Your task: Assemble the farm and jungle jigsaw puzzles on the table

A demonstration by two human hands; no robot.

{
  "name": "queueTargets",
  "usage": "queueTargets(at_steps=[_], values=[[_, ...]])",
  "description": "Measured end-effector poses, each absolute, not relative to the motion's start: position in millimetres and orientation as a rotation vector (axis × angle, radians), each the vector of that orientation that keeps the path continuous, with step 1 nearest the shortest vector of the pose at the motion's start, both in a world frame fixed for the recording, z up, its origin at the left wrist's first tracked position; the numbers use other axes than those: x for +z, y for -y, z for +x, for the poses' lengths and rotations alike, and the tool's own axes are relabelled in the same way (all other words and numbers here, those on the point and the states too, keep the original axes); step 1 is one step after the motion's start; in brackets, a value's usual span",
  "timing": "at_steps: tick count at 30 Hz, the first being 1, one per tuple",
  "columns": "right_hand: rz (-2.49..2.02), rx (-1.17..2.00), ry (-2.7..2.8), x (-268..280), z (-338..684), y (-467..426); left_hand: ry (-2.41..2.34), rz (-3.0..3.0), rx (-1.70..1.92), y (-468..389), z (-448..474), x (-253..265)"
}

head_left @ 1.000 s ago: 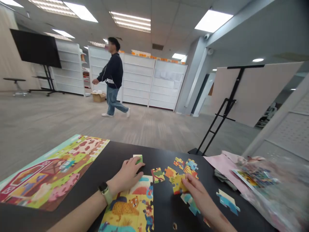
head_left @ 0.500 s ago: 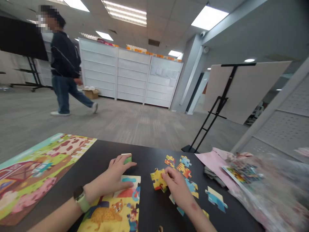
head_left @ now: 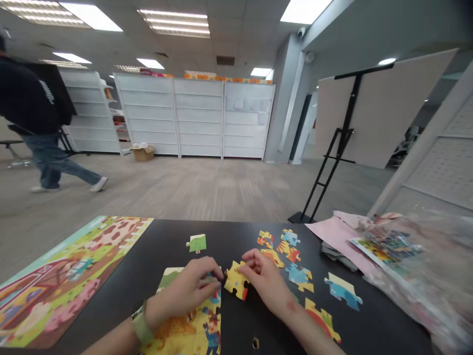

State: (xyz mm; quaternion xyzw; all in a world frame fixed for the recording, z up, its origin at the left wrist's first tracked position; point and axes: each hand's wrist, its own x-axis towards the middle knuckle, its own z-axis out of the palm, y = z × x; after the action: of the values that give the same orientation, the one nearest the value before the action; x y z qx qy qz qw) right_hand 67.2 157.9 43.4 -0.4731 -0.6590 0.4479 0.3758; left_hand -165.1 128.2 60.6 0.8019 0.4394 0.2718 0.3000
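1. Back from the loose green cardboard jigsaw piece with a pale edge [head_left: 197, 243], the bare left hand [head_left: 192, 288] has moved nearer the camera, over the partly assembled, brightly printed cardboard jigsaw [head_left: 212, 331]. A walking person in a dark top and blue jeans [head_left: 33, 108] has reached the left edge of view.
2. Slipping seems the main risk: the yellow cardboard jigsaw piece with a red corner [head_left: 235, 281] appears held only near one edge, so it could pivot or drop.
3. Crowding may also cause trouble, since the left fingertips are just beside that piece and could knock it or shift the assembled edge.
4. Near the right forearm lies a loose red-and-yellow cardboard piece [head_left: 322, 319]; a sideways sweep might drag it.
5. Right hand [head_left: 268, 286]: thumb and forefinger nearly closed, pinching the yellow piece just right of the assembled jigsaw, above or on the black tabletop [head_left: 273, 330].
6. Left hand: half-curled, nothing visibly held; whether it presses the jigsaw, I cannot tell.
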Motion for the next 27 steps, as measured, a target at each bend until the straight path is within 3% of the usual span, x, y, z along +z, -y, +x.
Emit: queueTargets(at_steps=[13, 27], values=[[-1.055, 0.651, 2.233, 55.3, 67.4, -142.8, -1.190, 2.319, 0.672, -134.3, -171.1, 50.5], [-1.111, 0.589, 2.372, 54.8, 65.5, -142.0, -1.189, 2.319, 0.605, -133.5, -172.3, 56.6]])
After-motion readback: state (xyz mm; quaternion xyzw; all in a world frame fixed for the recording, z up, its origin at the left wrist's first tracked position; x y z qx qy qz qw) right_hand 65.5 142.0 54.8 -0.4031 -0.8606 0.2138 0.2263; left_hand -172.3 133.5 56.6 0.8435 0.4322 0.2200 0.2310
